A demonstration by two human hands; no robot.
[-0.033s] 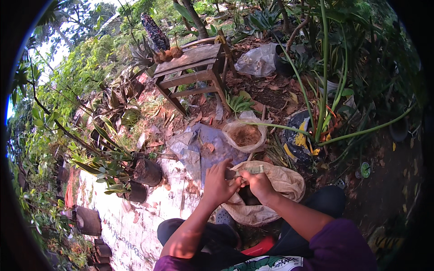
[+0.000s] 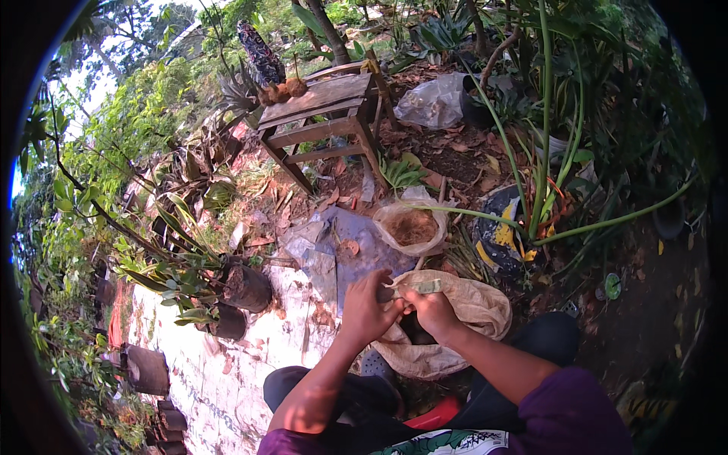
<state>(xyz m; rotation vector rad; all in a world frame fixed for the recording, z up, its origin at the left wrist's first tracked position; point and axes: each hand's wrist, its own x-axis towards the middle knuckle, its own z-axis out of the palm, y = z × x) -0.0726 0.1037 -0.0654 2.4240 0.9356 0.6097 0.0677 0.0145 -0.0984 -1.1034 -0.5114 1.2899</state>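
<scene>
Both my hands meet above the open mouth of a beige woven sack [image 2: 485, 307], whose inside looks dark. My right hand [image 2: 434, 312] is closed around a small pale-green strip-like piece [image 2: 429, 286] that sticks out past its fingers. Close against it, my left hand [image 2: 367, 309] has its fingers bent, with thumb and fingertips around a greyish part near the same piece. What exactly the fingers pinch is too small to tell. Just beyond the sack, a clear plastic bag [image 2: 388, 237] holds brown fibre [image 2: 412, 227].
A bluish-grey sheet [image 2: 353, 265] lies beyond my left hand. Farther off stands a wooden bench [image 2: 318, 114] with brown fibrous balls [image 2: 282, 92] on it. Potted plants [image 2: 246, 288] line the left; a yellow-and-black container [image 2: 497, 235] with a long-stemmed plant is right. A red object [image 2: 436, 415] lies below.
</scene>
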